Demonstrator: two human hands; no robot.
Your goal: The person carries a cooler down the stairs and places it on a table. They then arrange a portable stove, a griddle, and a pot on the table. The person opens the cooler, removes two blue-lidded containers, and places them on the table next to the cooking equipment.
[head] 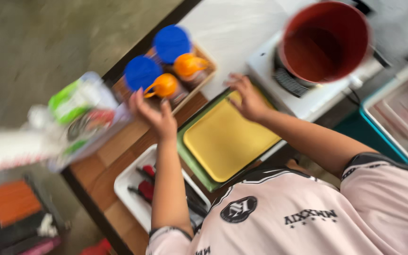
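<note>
My right hand (247, 97) lay on the far edge of the yellow board (225, 141), fingers curled over its rim. The blur kept me from telling whether they gripped it or only rested there. The board sat inside a green tray (191, 160) and was bare, with nothing cut or laid on it. I judged the work to be barely begun, at the stage of setting the board in place and reaching for supplies.

My left hand (156, 113) hovered just left of the board's far corner, fingers spread wide and holding nothing. It was closest to the orange-capped bottles (175, 78) in the wooden box (204, 78) beyond the board. The blue-lidded jars (156, 56) stood with them in that box. All their caps looked on, so none seemed to have been used yet.

Right of the board and farther back, a red pot (324, 42) stood on a white burner (308, 99). As far as the blur allowed, the pot looked empty. On the near-left side of the board, my left forearm crossed above a white tray (131, 182) of red-handled tools (146, 184), none of them picked up.

Well left of the board, some green and white packets (79, 113) crowded the table edge (90, 172). The box stood close against the board's far side and left little room there. To the far right stood a teal crate (378, 127).
</note>
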